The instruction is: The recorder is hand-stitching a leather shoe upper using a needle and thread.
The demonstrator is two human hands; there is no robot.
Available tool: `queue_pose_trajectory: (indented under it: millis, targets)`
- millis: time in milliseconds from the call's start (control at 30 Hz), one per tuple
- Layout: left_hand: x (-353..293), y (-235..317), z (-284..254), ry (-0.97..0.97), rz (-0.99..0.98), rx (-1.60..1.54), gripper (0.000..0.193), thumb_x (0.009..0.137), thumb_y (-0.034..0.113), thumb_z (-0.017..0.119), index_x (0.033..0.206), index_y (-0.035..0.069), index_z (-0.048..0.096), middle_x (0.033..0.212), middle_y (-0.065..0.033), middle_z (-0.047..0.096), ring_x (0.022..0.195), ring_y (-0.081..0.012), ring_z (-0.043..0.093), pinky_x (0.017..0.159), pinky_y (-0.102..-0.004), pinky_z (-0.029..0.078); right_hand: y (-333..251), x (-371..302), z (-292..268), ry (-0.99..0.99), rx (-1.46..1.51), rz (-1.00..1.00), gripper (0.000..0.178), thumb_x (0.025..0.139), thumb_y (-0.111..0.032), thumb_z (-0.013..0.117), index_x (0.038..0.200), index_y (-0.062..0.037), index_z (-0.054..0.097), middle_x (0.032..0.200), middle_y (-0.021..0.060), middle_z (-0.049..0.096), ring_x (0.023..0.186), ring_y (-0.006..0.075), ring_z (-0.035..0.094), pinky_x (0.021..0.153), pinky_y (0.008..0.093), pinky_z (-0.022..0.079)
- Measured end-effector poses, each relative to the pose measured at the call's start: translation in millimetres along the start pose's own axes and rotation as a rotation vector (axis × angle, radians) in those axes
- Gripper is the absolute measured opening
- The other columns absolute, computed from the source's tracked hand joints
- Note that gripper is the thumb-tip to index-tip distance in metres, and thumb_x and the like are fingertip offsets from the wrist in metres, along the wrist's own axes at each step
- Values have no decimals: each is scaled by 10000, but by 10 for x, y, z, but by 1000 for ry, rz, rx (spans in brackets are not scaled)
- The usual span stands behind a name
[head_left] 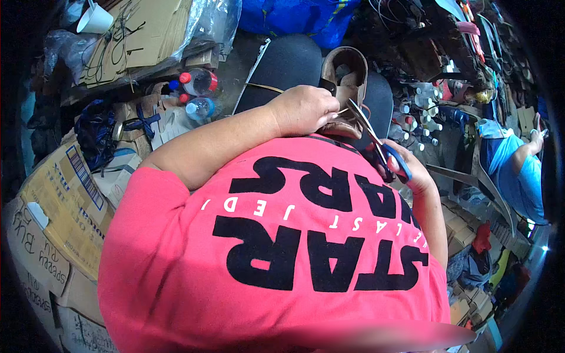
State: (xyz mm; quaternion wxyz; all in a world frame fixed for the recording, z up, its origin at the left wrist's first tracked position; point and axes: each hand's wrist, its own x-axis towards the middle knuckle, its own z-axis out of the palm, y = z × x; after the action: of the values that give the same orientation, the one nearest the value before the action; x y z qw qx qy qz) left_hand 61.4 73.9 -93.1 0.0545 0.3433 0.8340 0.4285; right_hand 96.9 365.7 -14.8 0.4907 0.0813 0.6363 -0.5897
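Observation:
A brown leather shoe [353, 57], perhaps a sandal, rests between my knees with its rounded end away from me. My left hand [309, 110] is closed at the shoe's left side, its fingertips pinching a thin pale strand [342, 110] over the opening. In my right hand [415, 170] are scissors [371, 128] with blue handles. Their blades point up and left toward the strand and lie over the shoe's right edge. Whether the blades touch the strand I cannot tell. The shoe's near end is partly hidden by my left hand and pink shirt.
Flattened cardboard [138, 41] under clear plastic lies at the far left, near bottles with red and blue caps [201, 81]. Small white bottles [425, 97] crowd the right side. A blue bag [300, 17] stands ahead. Another person in blue [515, 170] is at the far right.

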Motion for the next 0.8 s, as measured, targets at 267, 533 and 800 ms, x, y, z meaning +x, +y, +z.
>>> queue_pose_trajectory:
  millis: [267,533,800]
  targets:
    - [-23,-37,14,-15,35,-27,106,833,156,625,828,50,631,817,-138,635,799,-326,642,727,-423,517,-9,222,69,17,-22,-20,591,797,-477,751,1155,-40,574,700,-67,494,610,40,434,558,184,319]
    - [-20,-71,42,-29,133,33,124,818,174,629,824,53,605,803,-132,620,809,-319,636,726,-420,520,70,271,95,98,-183,-105,566,797,-499,746,1089,-37,597,744,-72,508,638,32,444,555,197,326]
    - [26,-65,40,-63,201,51,102,790,154,604,748,62,588,754,-131,626,756,-331,648,691,-429,521,8,316,199,152,-125,-70,705,717,-561,789,1151,-54,561,729,-64,504,621,42,464,562,185,333]
